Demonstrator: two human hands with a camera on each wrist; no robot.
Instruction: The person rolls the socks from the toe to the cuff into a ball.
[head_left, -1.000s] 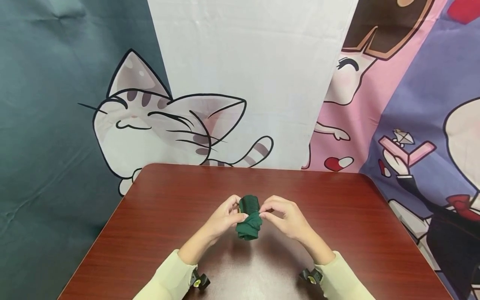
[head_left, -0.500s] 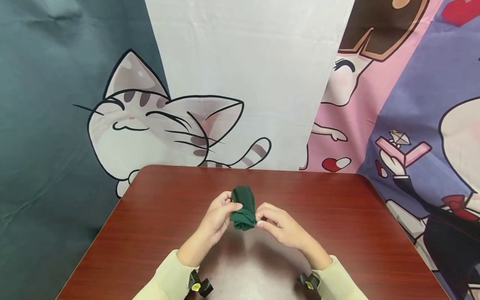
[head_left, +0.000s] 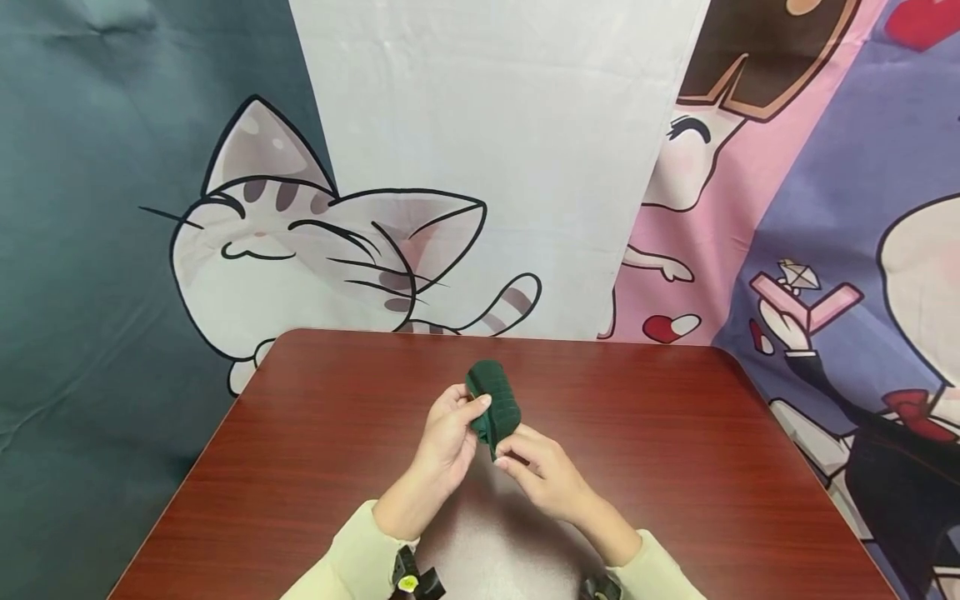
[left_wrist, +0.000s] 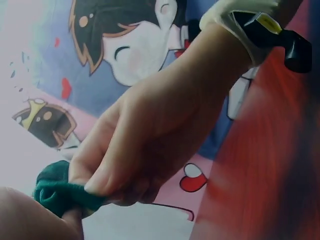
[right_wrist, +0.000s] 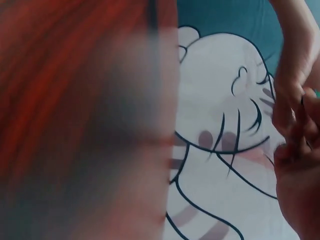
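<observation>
A rolled bundle of dark green ribbed cloth (head_left: 495, 398) is held in the air above the table. My left hand (head_left: 448, 433) grips its left side, thumb laid across the front. At the lower end, my right hand (head_left: 542, 475) pinches a loose edge of the cloth between thumb and fingertips. In the left wrist view, the right hand (left_wrist: 145, 135) tugs at a fold of the green cloth (left_wrist: 67, 195), and part of the left hand (left_wrist: 30, 215) shows at the lower left. The right wrist view catches both hands at its right edge, the cloth mostly hidden.
Beneath the hands is a reddish-brown wooden table (head_left: 315, 500) with rounded far corners. Behind it hangs a printed cloth backdrop (head_left: 495, 125) with a cartoon cat. Small black cameras (head_left: 416, 575) are strapped to the wrists at the light sleeves.
The bundle has turned and risen slightly, its ribbed side now facing up. My right hand has moved down and left to its lower end; the left hand has kept its grip.
</observation>
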